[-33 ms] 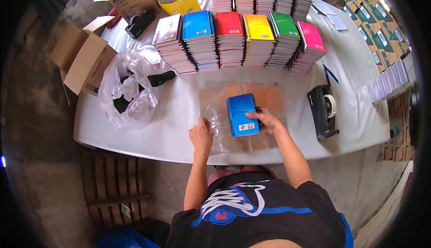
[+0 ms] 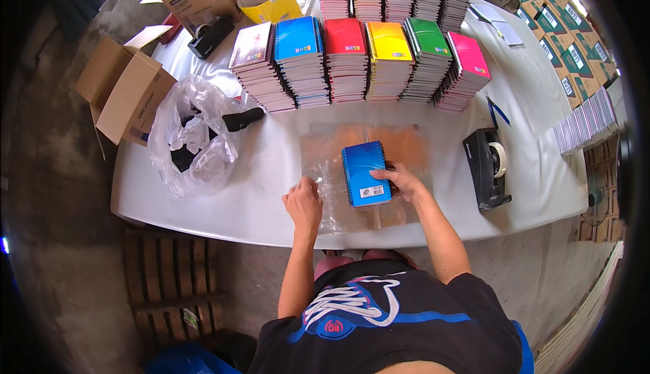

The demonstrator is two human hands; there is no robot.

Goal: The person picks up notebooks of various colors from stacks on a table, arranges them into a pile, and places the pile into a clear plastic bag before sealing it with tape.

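A blue spiral notebook (image 2: 364,171) with a white label near its lower edge is in my right hand (image 2: 402,180). The thumb lies on its cover and the other fingers go behind it. Under the notebook, clear plastic sheeting (image 2: 332,221) lies over an orange-brown patch on the white-covered table (image 2: 264,204). My left hand (image 2: 303,202) is closed at the left edge of the plastic, with thumb and forefinger pinched on it. The notebook stays apart from my left hand.
Stacks of notebooks (image 2: 347,62) in several colours stand across the back. At right are a black tape dispenser (image 2: 482,177) and blue-handled pliers (image 2: 500,111). Leftward sit a plastic bag with dark contents (image 2: 196,177), an open carton (image 2: 135,96) and another tape dispenser (image 2: 211,37).
My left hand has shifted very slightly to the left. The notebook and my right hand look the same.
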